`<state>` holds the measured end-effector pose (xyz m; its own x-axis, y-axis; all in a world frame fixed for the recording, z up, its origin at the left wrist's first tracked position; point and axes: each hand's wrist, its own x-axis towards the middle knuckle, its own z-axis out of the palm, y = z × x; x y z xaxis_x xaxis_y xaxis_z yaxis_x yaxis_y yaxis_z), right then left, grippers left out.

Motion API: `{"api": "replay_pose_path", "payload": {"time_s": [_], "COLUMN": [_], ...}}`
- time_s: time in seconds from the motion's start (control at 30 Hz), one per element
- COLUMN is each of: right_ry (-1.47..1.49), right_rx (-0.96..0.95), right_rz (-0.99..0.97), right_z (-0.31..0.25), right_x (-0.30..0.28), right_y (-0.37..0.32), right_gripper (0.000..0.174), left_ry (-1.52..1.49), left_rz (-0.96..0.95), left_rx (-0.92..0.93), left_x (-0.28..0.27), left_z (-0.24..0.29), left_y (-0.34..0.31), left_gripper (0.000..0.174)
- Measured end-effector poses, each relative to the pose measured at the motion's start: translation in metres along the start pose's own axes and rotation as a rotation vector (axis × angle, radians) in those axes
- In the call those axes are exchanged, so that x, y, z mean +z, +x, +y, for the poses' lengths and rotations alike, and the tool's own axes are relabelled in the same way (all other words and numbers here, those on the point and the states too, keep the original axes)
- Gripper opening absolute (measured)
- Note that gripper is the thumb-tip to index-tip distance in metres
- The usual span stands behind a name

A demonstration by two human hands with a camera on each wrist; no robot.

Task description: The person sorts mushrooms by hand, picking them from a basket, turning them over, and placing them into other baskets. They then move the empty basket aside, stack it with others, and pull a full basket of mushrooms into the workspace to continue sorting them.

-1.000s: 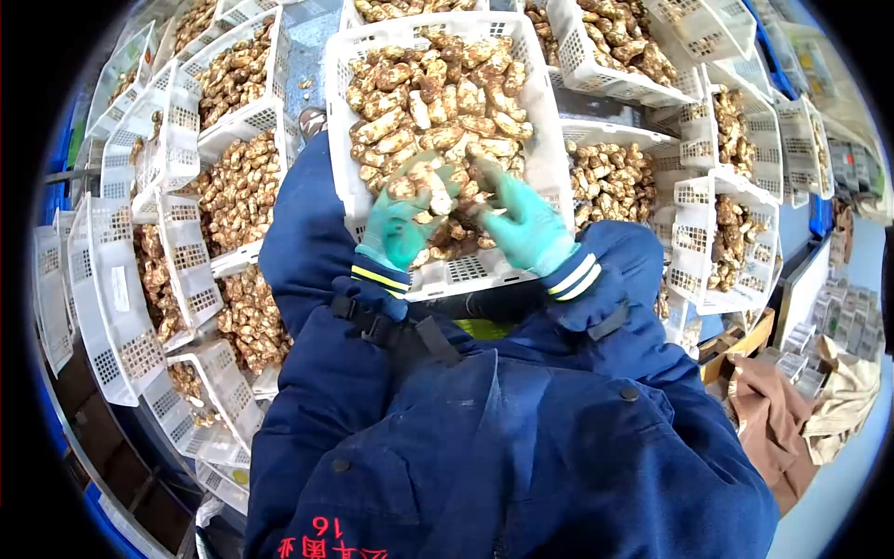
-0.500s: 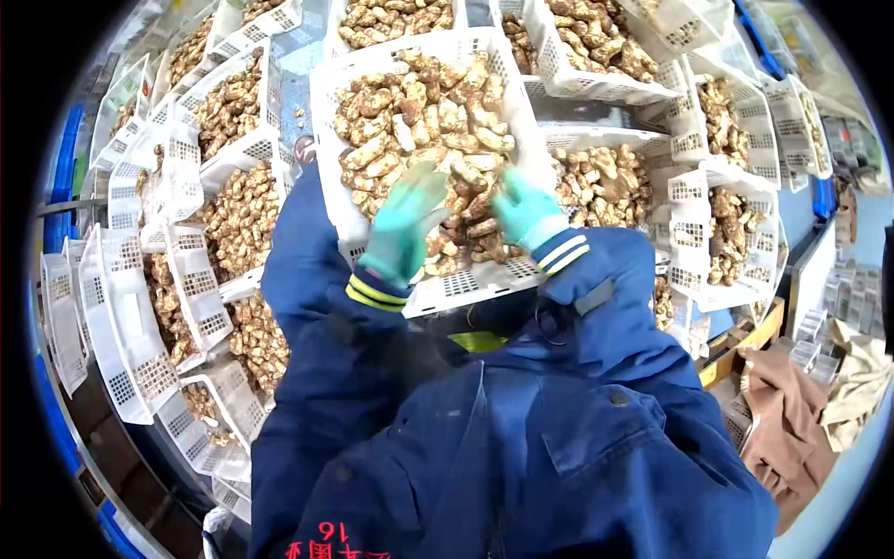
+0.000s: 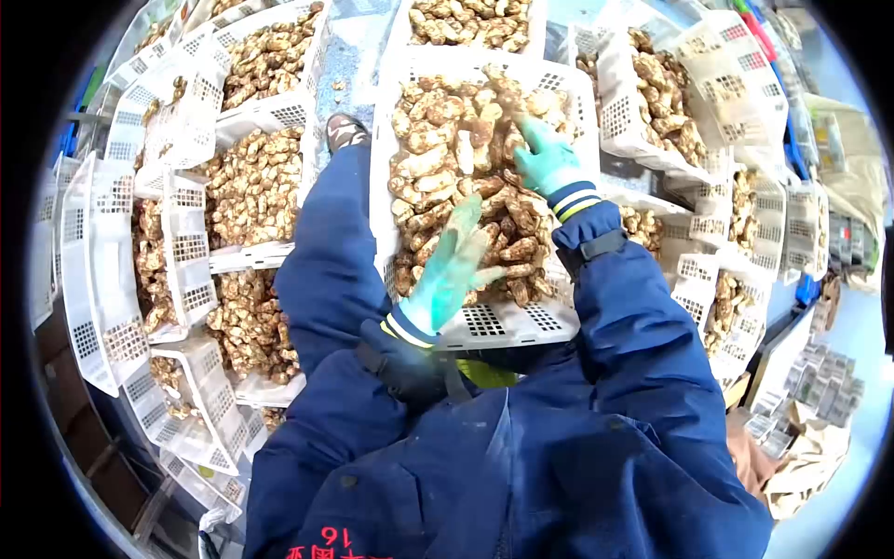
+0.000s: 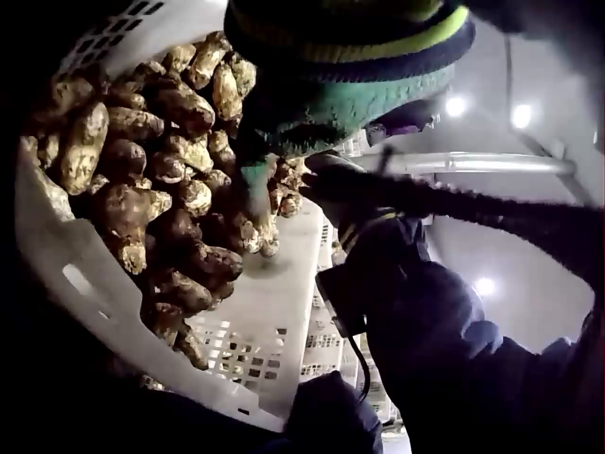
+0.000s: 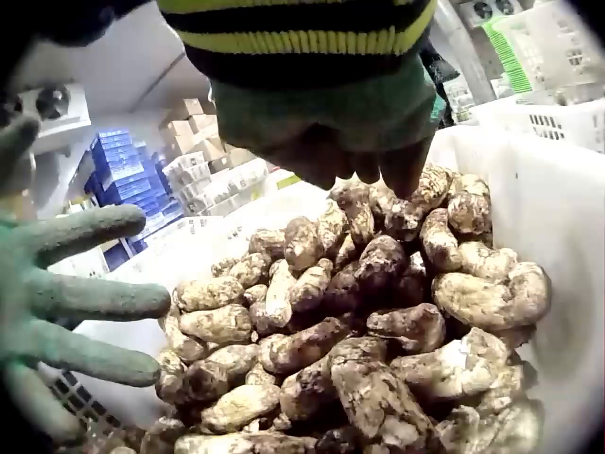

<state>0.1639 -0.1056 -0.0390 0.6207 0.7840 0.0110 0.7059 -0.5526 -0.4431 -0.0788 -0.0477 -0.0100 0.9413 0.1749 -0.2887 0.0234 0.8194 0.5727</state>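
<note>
1. A gloved left hand [image 3: 449, 268], fingers spread, lies over brown, knobbly mushrooms [image 3: 428, 168].
2. The right hand [image 3: 551, 163] extends to the mushrooms' right side; whether it grips any cannot be told.
3. A white crate [image 3: 512, 326] holds them; light, fingertip handling likely limits bruising.

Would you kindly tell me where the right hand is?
In the head view, the right hand is at the upper right of the central white crate, beyond the left hand.
</note>
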Motion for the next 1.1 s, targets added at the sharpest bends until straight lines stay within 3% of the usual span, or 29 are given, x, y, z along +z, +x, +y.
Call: {"api": "replay_pose_path", "payload": {"time_s": [0.03, 0.1, 0.13, 0.17, 0.2, 0.23, 0.27, 0.3, 0.33, 0.37, 0.4, 0.43, 0.5, 0.57, 0.67, 0.7, 0.77, 0.8, 0.87, 0.93, 0.97, 1.03, 1.1], "right_ry": [0.006, -0.015, -0.082, -0.148, -0.231, -0.169, 0.162, 0.441, 0.722, 1.211, 1.438, 1.636, 1.77, 1.754, 1.639, 1.614, 1.663, 1.714, 1.807, 1.754, 1.619, 1.478, 1.366], "right_rx": [-0.031, 0.188, 0.235, 0.283, 0.238, 0.293, 0.282, 0.236, 0.193, 0.185, 0.251, 0.357, 0.412, 0.406, 0.359, 0.346, 0.384, 0.432, 0.509, 0.52, 0.52, 0.31, 0.386], "right_rz": [-0.042, -0.205, -0.195, -0.182, -0.034, -0.094, -0.093, -0.074, -0.07, -0.134, -0.304, -0.472, -0.594, -0.659, -0.772, -0.8, -0.718, -0.632, -0.452, -0.203, -0.16, -0.327, -0.237], "right_z": [-0.013, -0.056, -0.061, -0.06, -0.052, -0.057, -0.037, -0.027, -0.03, -0.03, -0.034, -0.038, -0.038, -0.034, -0.027, -0.026, -0.033, -0.045, -0.069, -0.078, -0.09, -0.093, -0.1], "right_x": [0.003, 0.0, 0.012, 0.026, 0.043, 0.036, 0.052, 0.048, 0.034, 0.016, -0.007, -0.031, -0.047, -0.052, -0.042, -0.039, -0.039, -0.047, -0.061, -0.054, -0.057, -0.037, -0.018], "right_y": [0.005, 0.013, 0.019, 0.025, 0.027, 0.032, 0.036, 0.03, 0.024, 0.009, -0.01, -0.028, -0.06, -0.079, -0.095, -0.1, -0.11, -0.113, -0.12, -0.125, -0.127, -0.123, -0.118], "right_gripper": [0.055, 0.068, 0.069, 0.07, 0.07, 0.068, 0.064, 0.056, 0.049, 0.043, 0.039, 0.035, 0.034, 0.033, 0.032, 0.032, 0.031, 0.035, 0.042, 0.053, 0.05, 0.044, 0.033], "left_ry": [0.009, 0.101, -0.07, 0.124, 0.07, 0.016, 0.059, 0.221, 0.198, 0.174, 0.239, 0.302, 0.088, 0.157, 0.182, 0.378, 0.372, 0.167, -0.163, -0.238, -0.605, -0.323, -0.337], "left_rz": [0.027, 0.032, 0.171, 0.295, 0.276, 0.256, 0.274, 0.371, 0.373, 0.371, 0.351, 0.432, 0.323, 0.243, -0.01, 0.162, 0.11, 0.125, 0.129, 0.254, -0.025, 0.161, 0.177], "left_rx": [-0.002, 0.048, 0.08, 0.092, 0.029, -0.033, -0.02, 0.09, 0.188, 0.286, 0.338, 0.27, 0.173, 0.124, 0.135, 0.012, -0.043, -0.048, -0.187, -0.171, -0.431, -0.042, -0.038], "left_x": [0.011, 0.016, 0.014, 0.01, 0.005, 0.0, -0.002, 0.002, -0.008, -0.019, -0.024, -0.009, -0.009, 0.001, 0.009, 0.017, 0.014, -0.002, -0.004, 0.006, -0.029, -0.017, -0.028], "left_z": [0.008, 0.017, 0.011, 0.007, 0.009, 0.011, 0.011, 0.008, 0.001, -0.006, -0.005, 0.006, 0.015, 0.025, 0.037, 0.037, 0.034, 0.023, 0.027, 0.03, 0.02, 0.012, 0.005], "left_y": [-0.002, -0.004, 0.004, 0.005, 0.005, 0.005, 0.005, 0.006, 0.011, 0.014, 0.011, 0.012, 0.012, 0.01, 0.002, -0.001, -0.006, -0.003, -0.001, -0.001, 0.01, 0.002, 0.004], "left_gripper": [0.082, 0.078, 0.08, 0.064, 0.055, 0.047, 0.04, 0.037, 0.037, 0.036, 0.038, 0.043, 0.048, 0.068, 0.066, 0.063, 0.053, 0.041, 0.036, 0.031, 0.027, 0.023, 0.026]}}
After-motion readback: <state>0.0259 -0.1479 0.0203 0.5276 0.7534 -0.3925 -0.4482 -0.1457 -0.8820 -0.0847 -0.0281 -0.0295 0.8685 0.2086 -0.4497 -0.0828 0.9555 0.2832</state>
